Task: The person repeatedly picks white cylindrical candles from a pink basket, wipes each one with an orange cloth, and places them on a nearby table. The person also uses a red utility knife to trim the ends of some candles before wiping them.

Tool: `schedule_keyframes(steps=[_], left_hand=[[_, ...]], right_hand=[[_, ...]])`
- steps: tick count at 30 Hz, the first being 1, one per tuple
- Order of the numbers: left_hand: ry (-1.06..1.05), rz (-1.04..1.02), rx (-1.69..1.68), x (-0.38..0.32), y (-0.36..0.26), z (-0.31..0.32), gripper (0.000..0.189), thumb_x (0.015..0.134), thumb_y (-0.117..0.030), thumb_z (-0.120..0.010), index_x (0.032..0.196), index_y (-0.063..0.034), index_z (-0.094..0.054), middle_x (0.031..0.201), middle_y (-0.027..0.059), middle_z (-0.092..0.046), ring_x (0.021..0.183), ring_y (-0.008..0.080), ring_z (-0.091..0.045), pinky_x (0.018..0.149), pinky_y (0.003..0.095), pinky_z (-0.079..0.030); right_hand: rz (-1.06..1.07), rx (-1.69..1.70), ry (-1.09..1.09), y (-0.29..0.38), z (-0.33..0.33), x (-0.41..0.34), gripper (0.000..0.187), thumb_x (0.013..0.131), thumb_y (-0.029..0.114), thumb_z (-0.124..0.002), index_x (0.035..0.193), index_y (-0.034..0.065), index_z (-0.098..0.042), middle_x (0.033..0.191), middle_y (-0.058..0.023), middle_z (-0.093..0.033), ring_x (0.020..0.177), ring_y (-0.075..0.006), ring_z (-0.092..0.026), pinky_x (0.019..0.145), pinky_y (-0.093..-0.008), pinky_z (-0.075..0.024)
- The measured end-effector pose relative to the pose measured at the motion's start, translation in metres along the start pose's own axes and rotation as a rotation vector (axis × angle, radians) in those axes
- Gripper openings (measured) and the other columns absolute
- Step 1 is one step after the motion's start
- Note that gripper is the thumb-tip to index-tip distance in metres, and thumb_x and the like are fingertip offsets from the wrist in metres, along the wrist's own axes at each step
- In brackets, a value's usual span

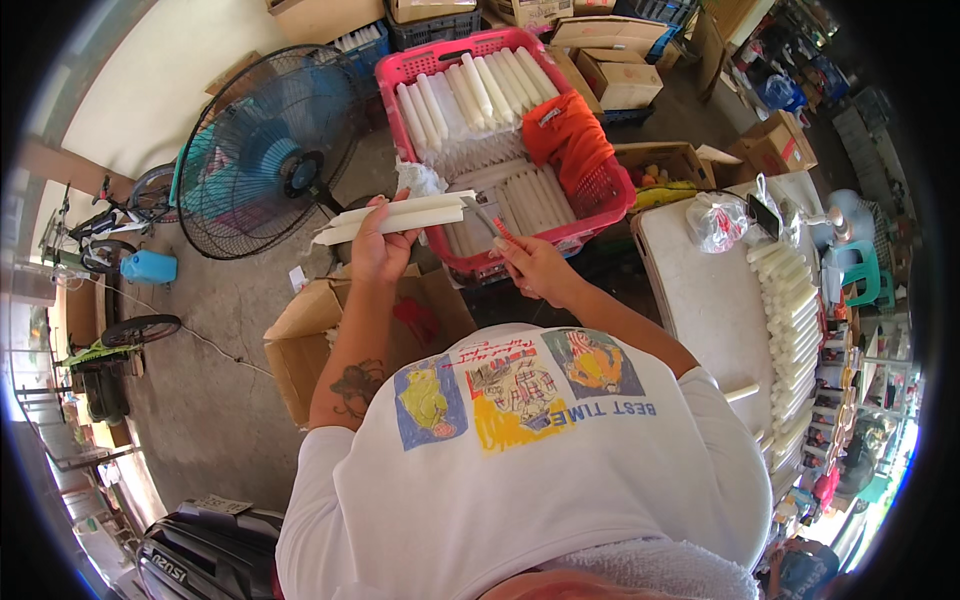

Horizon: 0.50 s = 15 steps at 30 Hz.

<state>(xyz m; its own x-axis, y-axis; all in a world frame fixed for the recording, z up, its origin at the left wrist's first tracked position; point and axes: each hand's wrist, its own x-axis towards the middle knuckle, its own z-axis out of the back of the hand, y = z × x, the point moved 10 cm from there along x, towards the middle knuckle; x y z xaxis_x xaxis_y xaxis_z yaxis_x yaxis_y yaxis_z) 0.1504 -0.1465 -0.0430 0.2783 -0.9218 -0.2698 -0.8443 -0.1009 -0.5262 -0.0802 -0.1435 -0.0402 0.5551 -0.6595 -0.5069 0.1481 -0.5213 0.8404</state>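
My left hand holds two white candles side by side, their wicked ends to the left. In my right hand is a knife with an orange-red handle; its blade meets or lies very near the flat right ends of the candles. Beyond both hands stands a pink plastic basket with rows of white candles and plastic wrapping inside. An orange cloth hangs over the basket's right side.
A large fan stands left of the basket. Below my left hand is an open cardboard box. On the right, a table bears a long pile of candles and a plastic bag.
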Motion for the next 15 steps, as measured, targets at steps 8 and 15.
schedule_keyframes(steps=[8,15], left_hand=[[0.047,0.027,-0.014,-0.002,0.002,-0.002,0.018,0.089,-0.006,-0.050,0.106,-0.0068,-0.043,0.125,0.0276,-0.050,0.117,0.0398,-0.050,0.096,0.0538,-0.046],[-0.052,-0.143,-0.002,-0.024,-0.010,0.008,0.020,0.090,-0.006,-0.050,0.108,-0.0088,-0.042,0.125,0.0219,-0.052,0.115,0.0359,-0.052,0.095,0.0505,-0.046]], right_hand=[[0.129,-0.233,-0.010,0.007,0.010,0.006,0.035,0.093,0.038,-0.056,0.091,0.0038,-0.063,0.058,0.0035,-0.044,0.049,-0.0056,-0.040,0.045,-0.0233,-0.0322],[0.240,-0.359,-0.118,0.015,0.021,-0.005,0.039,0.095,0.039,-0.051,0.098,0.0009,-0.059,0.061,-0.0002,-0.049,0.054,-0.0087,-0.046,0.050,-0.0256,-0.0379]])
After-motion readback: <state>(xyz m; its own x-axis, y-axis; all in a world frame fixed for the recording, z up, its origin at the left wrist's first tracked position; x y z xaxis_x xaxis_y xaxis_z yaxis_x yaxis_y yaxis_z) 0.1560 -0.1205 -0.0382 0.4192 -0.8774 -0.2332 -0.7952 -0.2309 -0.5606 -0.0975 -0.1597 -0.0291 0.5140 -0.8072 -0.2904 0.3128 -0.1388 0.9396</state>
